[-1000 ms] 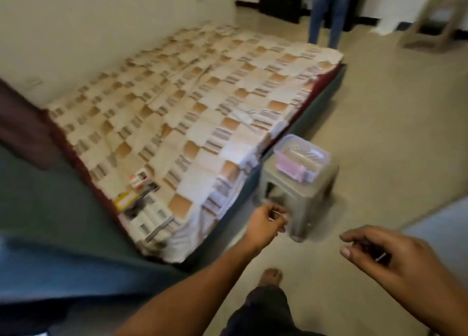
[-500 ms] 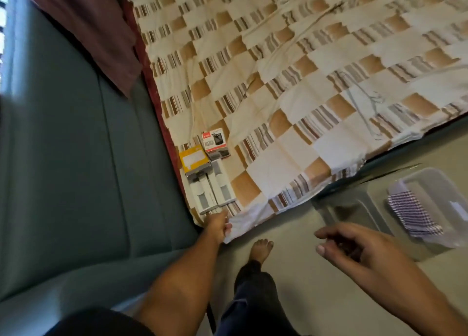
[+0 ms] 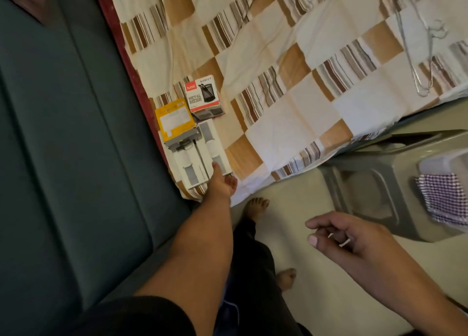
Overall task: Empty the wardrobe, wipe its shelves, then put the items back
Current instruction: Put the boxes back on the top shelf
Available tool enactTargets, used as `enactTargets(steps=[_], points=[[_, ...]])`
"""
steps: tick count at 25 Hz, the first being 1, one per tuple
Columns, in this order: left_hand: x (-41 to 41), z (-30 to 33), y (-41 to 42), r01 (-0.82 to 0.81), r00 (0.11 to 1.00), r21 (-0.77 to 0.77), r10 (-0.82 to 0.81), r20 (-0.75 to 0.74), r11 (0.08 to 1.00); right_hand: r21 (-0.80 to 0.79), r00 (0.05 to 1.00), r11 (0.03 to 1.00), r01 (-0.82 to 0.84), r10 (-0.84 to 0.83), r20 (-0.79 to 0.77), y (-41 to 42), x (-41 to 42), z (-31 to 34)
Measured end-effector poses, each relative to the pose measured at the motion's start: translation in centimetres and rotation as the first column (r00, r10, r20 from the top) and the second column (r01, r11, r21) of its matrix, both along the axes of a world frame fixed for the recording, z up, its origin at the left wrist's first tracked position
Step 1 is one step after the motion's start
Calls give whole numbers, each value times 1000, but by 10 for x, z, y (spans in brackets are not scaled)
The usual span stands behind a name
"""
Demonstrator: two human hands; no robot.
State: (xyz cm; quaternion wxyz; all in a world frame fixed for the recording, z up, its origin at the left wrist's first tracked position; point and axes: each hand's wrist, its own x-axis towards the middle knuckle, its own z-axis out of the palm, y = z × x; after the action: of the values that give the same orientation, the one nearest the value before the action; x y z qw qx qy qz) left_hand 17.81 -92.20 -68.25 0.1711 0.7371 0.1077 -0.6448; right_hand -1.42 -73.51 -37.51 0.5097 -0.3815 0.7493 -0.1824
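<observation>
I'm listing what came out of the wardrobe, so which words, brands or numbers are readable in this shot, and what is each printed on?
"SAYA": red corner patch of the red-and-white box on the bedspread.
"METAL MESH": front of the same box.
A short word along that box's top edge: too blurred to read.
Yellow box: its white label carries print, too small to read.
White boxes by the left hand: no legible text.
</observation>
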Motion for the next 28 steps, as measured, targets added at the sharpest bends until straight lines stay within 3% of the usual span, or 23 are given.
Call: enactTargets(steps=[5, 11, 15, 18, 21, 24, 25, 26, 27, 28], points=[[-1, -18, -1, -88, 996, -12, 88, 12, 996, 118, 996, 992, 49, -58, 73, -1, -5, -16], [-40, 38, 67, -126, 943, -109, 85, -322, 986, 225, 957, 944, 241, -270, 109, -13, -7, -57], [-61, 88, 120, 153, 844, -90, -178, -506, 984, 275, 922, 884, 377, -387, -21, -22, -4, -99], [-65, 113, 126, 382, 682, -200, -421, -598, 902, 278, 879, 851, 445, -475, 48, -28, -4, -118], [-55, 112, 110, 540, 577, -236, -559, -595, 808, 238, 825, 822, 517, -553, 114, -33, -1, -127], [-33, 105, 84, 707, 458, -292, -731, -506, 644, 269, 734, 759, 593, -647, 208, -34, -2, -128], [-25, 104, 71, 751, 471, -254, -764, -441, 610, 281, 715, 749, 600, -659, 232, -33, -3, -128], [-14, 96, 57, 776, 536, -205, -795, -285, 597, 287, 706, 747, 599, -663, 249, -32, -3, -126], [1, 87, 43, 802, 590, -131, -807, 20, 583, 291, 705, 749, 595, -660, 259, -30, -3, -123], [17, 76, 27, 812, 555, -28, -755, 349, 583, 298, 703, 750, 590, -659, 266, -27, -3, -120]])
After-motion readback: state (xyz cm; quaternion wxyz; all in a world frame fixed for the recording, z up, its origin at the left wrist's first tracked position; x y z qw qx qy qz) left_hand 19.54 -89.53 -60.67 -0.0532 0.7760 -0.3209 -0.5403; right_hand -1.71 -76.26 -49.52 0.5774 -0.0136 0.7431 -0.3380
